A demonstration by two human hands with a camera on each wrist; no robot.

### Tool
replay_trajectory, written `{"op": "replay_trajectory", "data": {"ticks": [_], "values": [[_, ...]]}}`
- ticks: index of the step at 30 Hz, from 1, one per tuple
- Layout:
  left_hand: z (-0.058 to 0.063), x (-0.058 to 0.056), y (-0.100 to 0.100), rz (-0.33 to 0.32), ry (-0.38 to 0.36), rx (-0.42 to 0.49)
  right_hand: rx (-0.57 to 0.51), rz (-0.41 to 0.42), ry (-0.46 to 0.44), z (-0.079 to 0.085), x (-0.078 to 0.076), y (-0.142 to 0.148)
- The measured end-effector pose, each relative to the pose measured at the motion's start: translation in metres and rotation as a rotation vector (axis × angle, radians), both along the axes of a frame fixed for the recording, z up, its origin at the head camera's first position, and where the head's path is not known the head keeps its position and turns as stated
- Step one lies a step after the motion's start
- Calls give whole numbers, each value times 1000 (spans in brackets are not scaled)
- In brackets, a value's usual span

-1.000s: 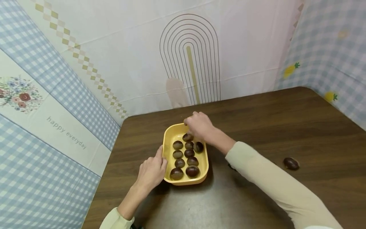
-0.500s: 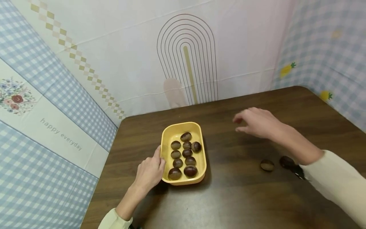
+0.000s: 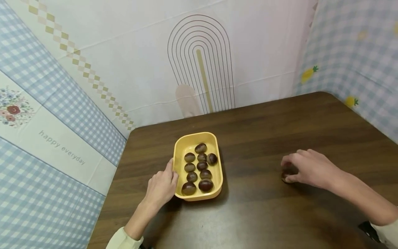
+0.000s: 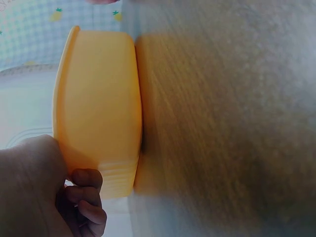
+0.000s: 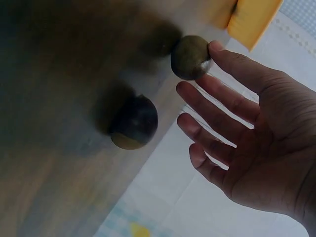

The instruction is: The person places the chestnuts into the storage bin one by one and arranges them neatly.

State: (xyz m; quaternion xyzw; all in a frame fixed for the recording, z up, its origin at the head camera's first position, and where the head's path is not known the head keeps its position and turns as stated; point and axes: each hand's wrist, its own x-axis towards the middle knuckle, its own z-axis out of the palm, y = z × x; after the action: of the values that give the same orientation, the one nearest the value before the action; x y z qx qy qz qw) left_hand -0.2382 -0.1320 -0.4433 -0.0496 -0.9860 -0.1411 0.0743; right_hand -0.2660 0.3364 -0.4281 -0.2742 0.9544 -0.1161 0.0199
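My left hand (image 3: 162, 186) grips the left rim of a yellow plastic box (image 3: 199, 199); in the left wrist view its fingers curl against the outer wall (image 4: 98, 103). Inside the box lie several brown chestnuts (image 3: 206, 185), loosely in two columns. Out on the table to the right, my right hand (image 3: 311, 169) pinches a chestnut (image 5: 188, 57) between thumb and index finger, the other fingers loosely bent. A second loose chestnut (image 5: 136, 123) sits close by in the right wrist view; the hand hides it from the head view.
Everything stands on a dark wood-grain table (image 3: 255, 214). Behind it hangs a pale patterned cloth (image 3: 140, 69), with blue checked cloth (image 3: 345, 62) at the right and left. A black strap (image 3: 369, 231) circles the right wrist.
My right hand has left the far right rim of the box and moved right, down onto a loose chestnut. The left hand keeps its grip on the box.
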Motion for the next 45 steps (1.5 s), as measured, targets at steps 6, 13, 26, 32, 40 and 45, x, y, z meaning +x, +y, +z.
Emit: {"op": "replay_trajectory", "data": {"ticks": [6, 13, 26, 32, 40, 45], "values": [[-1, 0, 0, 1, 4, 5, 5, 13, 47, -8, 6, 1], [-1, 1, -1, 5, 6, 10, 7, 3, 121, -19, 11, 1], [0, 0, -2, -1, 12, 16, -86, 18, 289, 44, -37, -57], [-2, 0, 0, -8, 5, 37, -126, 76, 257, 64, -73, -134], [-4, -1, 0, -9, 4, 35, -115, 129, 108, 52, -99, -237], [-4, -1, -2, -5, 18, 14, 9, 137, 106, 36, -106, -277]]}}
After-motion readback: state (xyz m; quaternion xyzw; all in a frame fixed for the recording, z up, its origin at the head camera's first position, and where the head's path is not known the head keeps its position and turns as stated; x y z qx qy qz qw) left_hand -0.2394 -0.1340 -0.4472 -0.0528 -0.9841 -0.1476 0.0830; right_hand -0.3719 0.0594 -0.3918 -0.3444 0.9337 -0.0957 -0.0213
